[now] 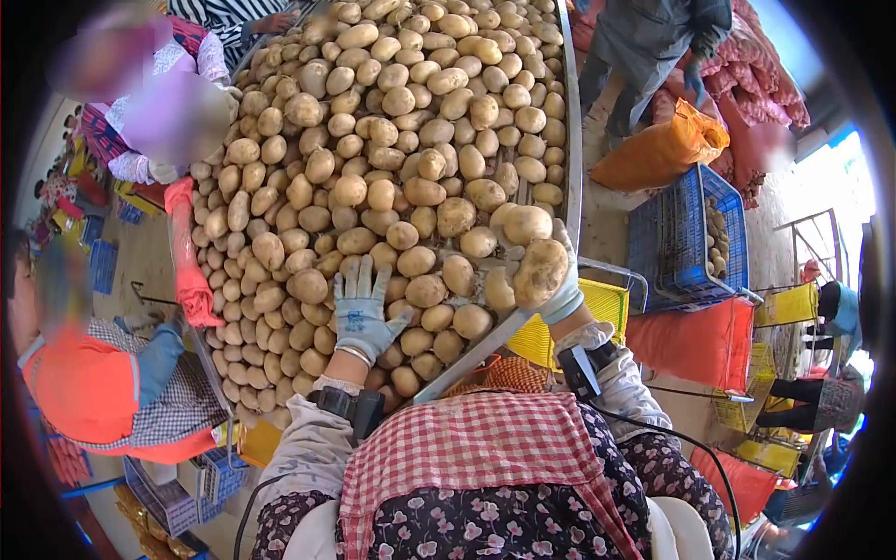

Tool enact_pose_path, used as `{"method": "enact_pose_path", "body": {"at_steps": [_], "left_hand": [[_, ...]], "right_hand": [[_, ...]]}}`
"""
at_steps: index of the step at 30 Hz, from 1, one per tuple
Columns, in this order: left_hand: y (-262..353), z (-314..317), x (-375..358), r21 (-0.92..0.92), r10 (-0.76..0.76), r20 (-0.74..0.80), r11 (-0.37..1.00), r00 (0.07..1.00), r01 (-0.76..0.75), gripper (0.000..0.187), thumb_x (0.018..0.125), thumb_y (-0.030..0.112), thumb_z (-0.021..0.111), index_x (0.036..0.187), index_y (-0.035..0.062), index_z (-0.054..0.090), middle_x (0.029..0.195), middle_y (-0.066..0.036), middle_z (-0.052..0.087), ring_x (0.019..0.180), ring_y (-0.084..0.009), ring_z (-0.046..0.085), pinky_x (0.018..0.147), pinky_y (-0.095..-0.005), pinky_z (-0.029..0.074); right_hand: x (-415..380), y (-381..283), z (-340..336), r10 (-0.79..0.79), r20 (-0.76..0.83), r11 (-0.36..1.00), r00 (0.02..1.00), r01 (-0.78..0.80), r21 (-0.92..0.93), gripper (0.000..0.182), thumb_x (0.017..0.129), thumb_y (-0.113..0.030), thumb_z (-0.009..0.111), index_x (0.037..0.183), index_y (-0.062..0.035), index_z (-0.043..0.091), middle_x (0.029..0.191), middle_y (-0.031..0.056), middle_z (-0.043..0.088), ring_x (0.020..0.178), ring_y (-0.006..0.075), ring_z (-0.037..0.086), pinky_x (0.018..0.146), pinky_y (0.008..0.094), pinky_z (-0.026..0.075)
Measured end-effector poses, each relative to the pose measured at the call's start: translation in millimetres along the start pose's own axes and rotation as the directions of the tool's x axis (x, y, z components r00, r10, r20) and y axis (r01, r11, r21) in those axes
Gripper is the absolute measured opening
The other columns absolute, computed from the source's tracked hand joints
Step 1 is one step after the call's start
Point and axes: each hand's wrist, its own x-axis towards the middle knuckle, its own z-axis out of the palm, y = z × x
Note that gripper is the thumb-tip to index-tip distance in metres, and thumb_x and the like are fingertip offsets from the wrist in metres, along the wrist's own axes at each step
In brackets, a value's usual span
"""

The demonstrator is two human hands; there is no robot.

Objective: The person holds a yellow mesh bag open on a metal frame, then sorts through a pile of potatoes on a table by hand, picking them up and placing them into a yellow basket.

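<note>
A large heap of potatoes covers the metal-edged sorting table before me. My left hand, in a light blue glove, lies palm down on the heap with its fingers spread, holding nothing. At the table's right edge my right hand, gloved alike, is curled round a large potato that hides most of its palm. Another big potato sits just beyond it, right at the fingertips. A paler potato lies to the left of the held one.
A metal rim bounds the table's right side. Beyond it stand a yellow basket, a blue crate with potatoes and an orange sack. Co-workers stand along the left side, one in an orange vest; another person is at the upper right.
</note>
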Motion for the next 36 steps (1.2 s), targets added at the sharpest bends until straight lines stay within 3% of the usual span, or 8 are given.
{"method": "enact_pose_path", "body": {"at_steps": [7, 10, 14, 18, 22, 28, 33, 36], "left_hand": [[12.1, 0.4, -12.6, -0.052, -0.045, -0.05, 0.998, 0.998, 0.043, 0.076, 0.082, 0.046, 0.06, 0.146, 0.0139, 0.033, 0.153, -0.019, 0.023, 0.142, -0.0364, 0.018, 0.114, -0.0538, 0.01], [33.5, -1.8, -27.8, -0.104, -0.106, -0.158, 0.99, 0.982, 0.09, 0.071, 0.084, 0.04, 0.061, 0.144, 0.0125, 0.036, 0.149, -0.019, 0.03, 0.14, -0.0376, 0.023, 0.113, -0.055, 0.015], [75.6, -15.7, -32.3, -0.186, -0.131, -0.226, 0.979, 0.965, 0.089, 0.072, 0.084, 0.042, 0.061, 0.144, 0.0111, 0.035, 0.149, -0.02, 0.03, 0.139, -0.0391, 0.025, 0.112, -0.0552, 0.018], [80.4, 5.9, -28.3, -0.12, -0.105, -0.037, 0.988, 0.994, 0.1, 0.088, 0.083, 0.05, 0.06, 0.15, 0.0114, 0.02, 0.154, -0.02, 0.018, 0.142, -0.0397, 0.016, 0.116, -0.0529, 0.011], [73.2, 0.2, 0.1, -0.093, -0.188, -0.008, 0.978, 0.982, 0.187, 0.09, 0.082, 0.052, 0.06, 0.15, 0.0095, 0.019, 0.154, -0.02, 0.015, 0.142, -0.0388, 0.015, 0.116, -0.0517, 0.01], [70.9, 2.2, -12.4, -0.158, -0.159, -0.167, 0.979, 0.973, 0.133, 0.075, 0.081, 0.041, 0.063, 0.142, 0.0039, 0.038, 0.146, -0.02, 0.036, 0.136, -0.0385, 0.03, 0.113, -0.0482, 0.021], [55.9, -14.3, -48.6, -0.292, -0.173, -0.244, 0.952, 0.954, 0.098, 0.054, 0.082, 0.031, 0.062, 0.127, 0.0019, 0.053, 0.133, -0.02, 0.049, 0.121, -0.0368, 0.046, 0.104, -0.0475, 0.035], [55.3, -3.5, -56.9, -0.413, -0.336, -0.299, 0.889, 0.893, 0.196, 0.057, 0.079, 0.028, 0.064, 0.129, 0.0037, 0.052, 0.133, -0.019, 0.049, 0.122, -0.0379, 0.045, 0.103, -0.0478, 0.035]], "right_hand": [[-57.4, -69.3, -52.6, -0.507, 0.075, 0.464, 0.859, 0.346, -0.816, 0.058, 0.088, -0.053, 0.051, 0.118, -0.0038, 0.055, 0.111, 0.0205, 0.062, 0.077, 0.0278, 0.063, 0.066, 0.0416, 0.055], [-93.9, -101.8, -62.4, -0.085, -0.132, 0.988, 0.988, 0.066, -0.141, 0.061, 0.087, -0.058, 0.052, 0.12, -0.0069, 0.054, 0.115, 0.0158, 0.063, 0.074, 0.024, 0.064, 0.064, 0.0367, 0.054], [-120.6, -114.7, -107.2, -0.102, -0.413, 0.939, 0.905, -0.049, -0.341, 0.066, 0.085, -0.063, 0.053, 0.126, -0.0102, 0.051, 0.113, 0.0142, 0.063, 0.076, 0.0254, 0.064, 0.064, 0.0385, 0.054], [-124.6, -112.9, -139.1, -0.57, -0.422, 0.233, 0.705, -0.353, -0.906, 0.055, 0.093, -0.045, 0.054, 0.13, -0.0044, 0.05, 0.123, 0.0086, 0.058, 0.102, 0.0187, 0.059, 0.082, 0.0292, 0.049], [-81.3, -108.3, -113.7, -0.655, 0.17, -0.156, 0.736, 0.088, -0.984, 0.043, 0.088, -0.016, 0.064, 0.128, -0.003, 0.053, 0.121, 0.0102, 0.059, 0.107, 0.0201, 0.058, 0.093, 0.031, 0.045], [19.2, -51.2, 23.8, -0.059, 0.465, -0.879, 0.883, 0.175, -0.443, 0.063, 0.076, -0.027, 0.068, 0.133, -0.0088, 0.047, 0.124, 0.0174, 0.058, 0.109, 0.0339, 0.058, 0.094, 0.0418, 0.045], [63.0, -38.0, 17.1, -0.046, 0.196, -0.969, 0.98, 0.003, -0.245, 0.062, 0.076, -0.032, 0.07, 0.129, -0.0084, 0.049, 0.122, 0.018, 0.059, 0.105, 0.0313, 0.061, 0.089, 0.0429, 0.048], [63.6, -60.6, -6.1, -0.196, 0.236, -0.461, 0.952, 0.123, -0.879, 0.059, 0.08, -0.035, 0.07, 0.127, -0.0069, 0.05, 0.101, 0.0108, 0.063, 0.094, 0.0222, 0.062, 0.08, 0.0343, 0.052]]}}
